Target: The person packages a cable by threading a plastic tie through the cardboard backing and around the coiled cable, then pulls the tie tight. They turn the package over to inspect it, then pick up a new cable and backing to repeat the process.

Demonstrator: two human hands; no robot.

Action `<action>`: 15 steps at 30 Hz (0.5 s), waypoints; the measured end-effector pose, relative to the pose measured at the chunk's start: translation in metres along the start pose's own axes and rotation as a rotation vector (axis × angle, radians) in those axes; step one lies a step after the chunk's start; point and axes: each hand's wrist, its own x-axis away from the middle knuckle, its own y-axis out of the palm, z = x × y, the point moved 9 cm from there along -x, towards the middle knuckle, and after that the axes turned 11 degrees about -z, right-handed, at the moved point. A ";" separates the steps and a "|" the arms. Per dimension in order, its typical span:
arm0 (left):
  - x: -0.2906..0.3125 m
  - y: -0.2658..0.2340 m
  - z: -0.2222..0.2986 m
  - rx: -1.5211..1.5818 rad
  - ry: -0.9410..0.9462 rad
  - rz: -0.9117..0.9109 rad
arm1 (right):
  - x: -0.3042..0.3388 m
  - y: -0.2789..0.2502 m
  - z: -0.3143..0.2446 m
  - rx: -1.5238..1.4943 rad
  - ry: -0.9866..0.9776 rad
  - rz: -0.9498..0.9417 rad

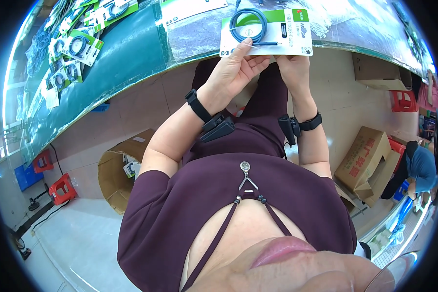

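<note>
A white and green packaging card (299, 41) is held at the table's near edge, with a coiled blue-grey USB cable (265, 29) lying on its face. My left hand (233, 73) pinches the card's lower edge, its thumb on the front beside the coil. A thin pale strip shows next to that thumb. My right hand (294, 73) grips the card from below and behind; most of its fingers are hidden by the card.
Several carded cables (80, 48) lie piled on the green tabletop (136, 51) at the left. Clear plastic bags (345, 19) lie at the back right. Open cardboard boxes (362, 158) and red stools (62, 189) stand on the floor. Another person (421, 165) is at the far right.
</note>
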 end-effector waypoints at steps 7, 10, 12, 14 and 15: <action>0.002 -0.006 0.000 -0.026 -0.024 0.016 | 0.009 -0.003 0.000 0.047 0.002 0.047; 0.001 -0.007 0.007 -0.001 0.036 0.001 | 0.016 0.000 -0.021 0.233 -0.122 -0.004; 0.003 -0.003 0.004 -0.002 0.003 -0.002 | 0.017 -0.004 -0.012 0.174 -0.084 0.031; 0.006 0.003 -0.002 -0.004 -0.060 -0.005 | 0.019 -0.009 0.005 0.052 -0.007 0.099; 0.008 0.006 -0.004 -0.005 -0.063 -0.008 | 0.018 -0.008 0.010 0.054 -0.007 0.103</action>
